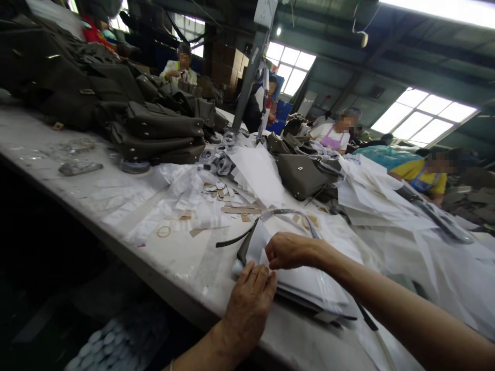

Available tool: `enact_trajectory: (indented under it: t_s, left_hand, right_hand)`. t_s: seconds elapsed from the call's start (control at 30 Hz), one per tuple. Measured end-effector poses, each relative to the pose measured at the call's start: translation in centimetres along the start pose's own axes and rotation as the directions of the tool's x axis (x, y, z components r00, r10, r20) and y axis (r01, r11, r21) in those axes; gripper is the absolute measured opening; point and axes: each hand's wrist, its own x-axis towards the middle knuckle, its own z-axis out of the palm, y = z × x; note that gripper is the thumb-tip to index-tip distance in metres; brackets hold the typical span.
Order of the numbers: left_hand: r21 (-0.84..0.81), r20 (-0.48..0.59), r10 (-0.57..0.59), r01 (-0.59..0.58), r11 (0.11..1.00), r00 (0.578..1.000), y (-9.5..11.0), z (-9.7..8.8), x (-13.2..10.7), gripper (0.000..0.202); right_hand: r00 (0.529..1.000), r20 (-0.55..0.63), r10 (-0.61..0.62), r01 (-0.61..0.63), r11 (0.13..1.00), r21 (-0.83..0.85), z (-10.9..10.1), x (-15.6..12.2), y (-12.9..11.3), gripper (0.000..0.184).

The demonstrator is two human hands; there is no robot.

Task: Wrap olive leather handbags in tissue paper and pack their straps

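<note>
1. Hands are working at the near edge of the tabletop [181,268]; the left hand [249,299] is lying flat, fingers together and stretched out, pressing down on the white paper [305,283].
2. The right hand [288,250] is pinching a fold of that paper, thumb and fingertips closed on it.
3. The grey handbag [244,247] is lying flat under the paper at that near edge, only its dark olive side showing, with its film-wrapped handle [286,212] arching behind the hands and a thin dark strap [232,240] trailing leftward.
4. A pile of grey bags [154,129] is sitting toward the far left end, and a rubber band [163,231] is lying among paper scraps mid-table.
5. Other people are sitting along the far side.
</note>
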Motion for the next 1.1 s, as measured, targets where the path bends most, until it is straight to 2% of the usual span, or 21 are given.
enact_trajectory:
  t_s: [0.1, 0.17, 0.23, 0.37, 0.5, 0.6, 0.73, 0.8, 0.9, 0.97, 1.0, 1.03, 1.1]
  left_hand:
    - [0.021, -0.02, -0.001, 0.001, 1.0, 1.0, 0.0, 0.1, 0.1, 0.041]
    - [0.022, -0.025, -0.004, 0.005, 1.0, 1.0, 0.1, 0.0, 0.3, 0.043]
    - [0.009, -0.019, -0.01, 0.011, 1.0, 1.0, 0.1, -0.2, 0.5, 0.045]
    - [-0.021, 0.006, -0.014, 0.015, 1.0, 1.0, 0.0, -0.4, 0.5, 0.044]
    - [-0.038, 0.055, -0.003, 0.005, 0.999, 0.998, -0.2, -0.3, 0.2, 0.041]
    - [-0.04, 0.07, 0.012, -0.009, 0.999, 0.997, -0.3, -0.4, 0.2, 0.041]
    - [-0.039, 0.041, 0.029, -0.028, 0.999, 0.999, -0.3, -0.7, 0.4, 0.041]
    - [-0.037, 0.032, 0.035, -0.034, 0.999, 0.999, -0.3, -0.7, 0.5, 0.04]
    - [-0.019, 0.069, 0.039, -0.038, 0.999, 0.997, -0.3, -0.7, 0.5, 0.039]
    - [-0.013, 0.115, 0.043, -0.042, 0.999, 0.992, -0.5, -0.8, 0.8, 0.039]
    - [-0.017, 0.138, 0.049, -0.047, 0.999, 0.989, -0.6, -1.0, 1.0, 0.038]
    - [-0.028, 0.163, 0.057, -0.054, 0.998, 0.985, -0.7, -1.2, 1.3, 0.036]
    - [-0.085, 0.232, 0.068, -0.049, 0.995, 0.97, -1.1, -1.8, 2.3, 0.025]
  right_hand:
    - [0.994, 0.107, 0.009, 0.005, 0.991, -0.135, -0.7, 2.1, -0.4, 0.022]
    - [0.994, 0.105, 0.021, 0.001, 0.977, -0.211, -0.9, 3.1, -1.0, 0.017]
    - [0.999, 0.044, 0.027, -0.014, 0.965, -0.261, -0.8, 3.8, -1.7, 0.012]
    - [0.997, -0.082, -0.016, -0.009, 0.953, -0.302, -0.3, 4.8, -1.7, 0.025]
    - [0.987, -0.147, -0.058, 0.017, 0.964, -0.267, -0.2, 4.9, 0.7, 0.031]
    - [0.959, -0.283, -0.01, -0.045, 0.981, -0.187, -0.3, 3.7, 3.0, 0.031]
    - [0.852, -0.509, 0.124, -0.199, 0.975, -0.095, 0.9, 1.1, 4.0, 0.02]
    - [0.813, -0.564, 0.146, -0.186, 0.982, -0.014, 2.4, 0.2, 3.4, 0.013]
    - [0.78, -0.606, 0.156, -0.131, 0.988, 0.085, 5.1, 0.0, 2.3, 0.007]
    - [0.742, -0.643, 0.192, -0.167, 0.981, 0.101, 6.5, 0.0, 2.2, 0.007]
    - [0.703, -0.674, 0.228, -0.202, 0.972, 0.117, 6.9, -0.3, 2.4, 0.011]
    - [0.642, -0.716, 0.273, -0.229, 0.96, 0.161, 7.3, -0.8, 2.8, 0.016]
    - [0.483, -0.784, 0.39, -0.222, 0.921, 0.321, 7.9, -2.6, 4.0, 0.021]
